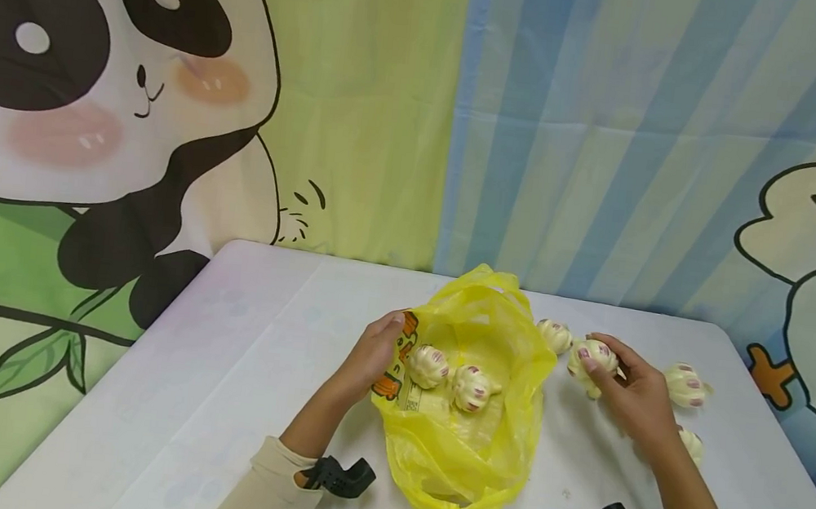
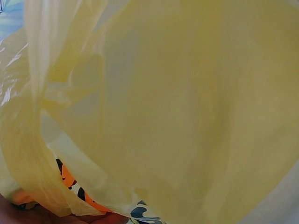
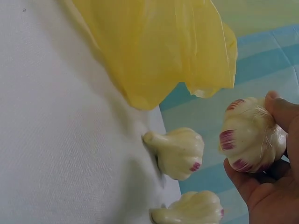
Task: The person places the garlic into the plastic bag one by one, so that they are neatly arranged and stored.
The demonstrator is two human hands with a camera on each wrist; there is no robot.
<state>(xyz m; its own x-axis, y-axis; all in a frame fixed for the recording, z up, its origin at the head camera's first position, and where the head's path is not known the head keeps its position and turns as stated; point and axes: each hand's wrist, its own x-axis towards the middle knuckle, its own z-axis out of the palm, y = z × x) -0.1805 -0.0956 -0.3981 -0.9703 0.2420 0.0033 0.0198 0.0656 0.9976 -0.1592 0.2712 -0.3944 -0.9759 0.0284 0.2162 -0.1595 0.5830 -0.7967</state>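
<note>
A yellow plastic bag (image 1: 462, 456) lies with its mouth spread wide on the table. Inside it are two garlic bulbs, one on the left (image 1: 428, 366) and one nearer the middle (image 1: 472, 388), white with purple streaks. My left hand (image 1: 367, 359) grips the bag's left edge; in the left wrist view, yellow film (image 2: 177, 102) covers most of the hand. To the right of the bag, my right hand (image 1: 638, 395) holds another garlic bulb (image 1: 592, 359) between thumb and fingers. The right wrist view shows this garlic bulb (image 3: 252, 135) held above the table.
More garlic bulbs lie on the white table (image 1: 218, 384): one behind the held bulb (image 1: 554, 335), one right of the right hand (image 1: 686, 385), one partly hidden by the right wrist (image 1: 690, 446). A striped curtain (image 1: 589, 141) with cartoon prints hangs behind the table.
</note>
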